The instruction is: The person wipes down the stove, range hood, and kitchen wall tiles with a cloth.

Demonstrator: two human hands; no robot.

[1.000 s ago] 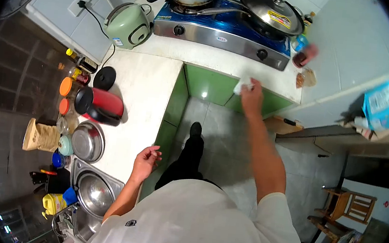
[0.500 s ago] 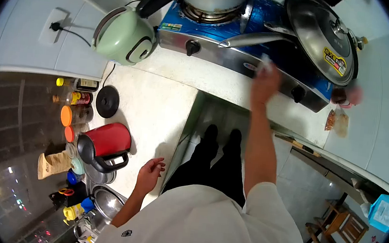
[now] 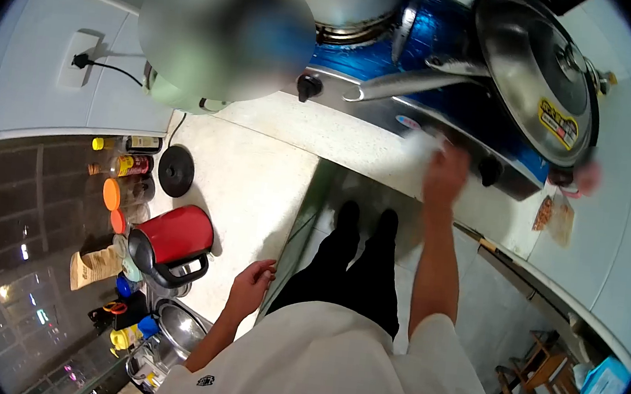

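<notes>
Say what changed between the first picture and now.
The right hand moved forward to the stove's front, near its right knob, still holding a white item, perhaps tissue. The person stands closer. The red kettle and lidded pan stayed put; the left hand still looks empty.

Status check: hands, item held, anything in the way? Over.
Right hand holds blurred white cloth or tissue by stove front. Left hand near edge of counter, seemingly empty. Long pan handle angled across stove, possible snag.
</notes>
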